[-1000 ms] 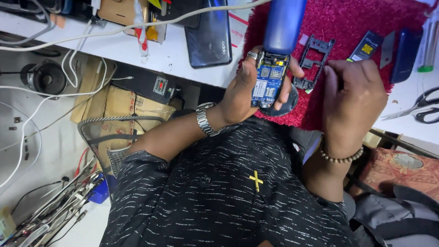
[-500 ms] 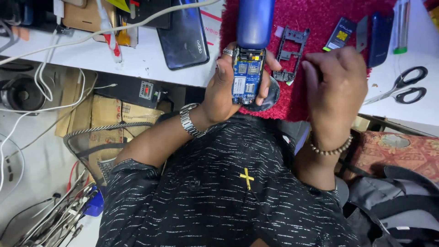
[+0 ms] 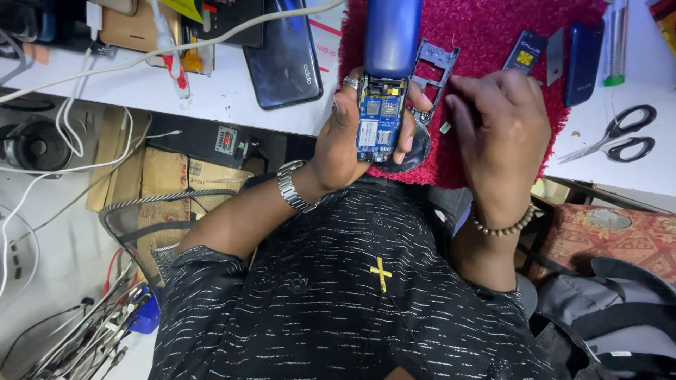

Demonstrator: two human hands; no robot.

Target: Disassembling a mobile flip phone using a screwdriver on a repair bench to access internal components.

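Note:
My left hand (image 3: pixel 341 144), with a ring and a metal wristwatch, is shut on an opened small phone (image 3: pixel 377 119) whose blue circuit board faces up. It holds the phone at the near edge of a red fluffy mat (image 3: pixel 486 32). A blue rounded object (image 3: pixel 393 35) stands just above the phone. My right hand (image 3: pixel 496 130), with a bead bracelet, rests knuckles up on the mat, fingers curled down beside a grey phone frame (image 3: pixel 436 60). A tiny pale part (image 3: pixel 445 127) lies between the hands. Whatever is under the right fingers is hidden.
On the white bench lie a dark smartphone (image 3: pixel 285 60), white cables (image 3: pixel 176 48), scissors (image 3: pixel 616 141), a blue phone cover (image 3: pixel 583 60) and a battery (image 3: pixel 524 51). Below the bench are a wire basket (image 3: pixel 141 218), cardboard, and a red patterned stool (image 3: pixel 612 239) at the right.
The view has drifted, so everything sits further left in the picture. Both hands keep the same pose, the left still gripping the opened phone.

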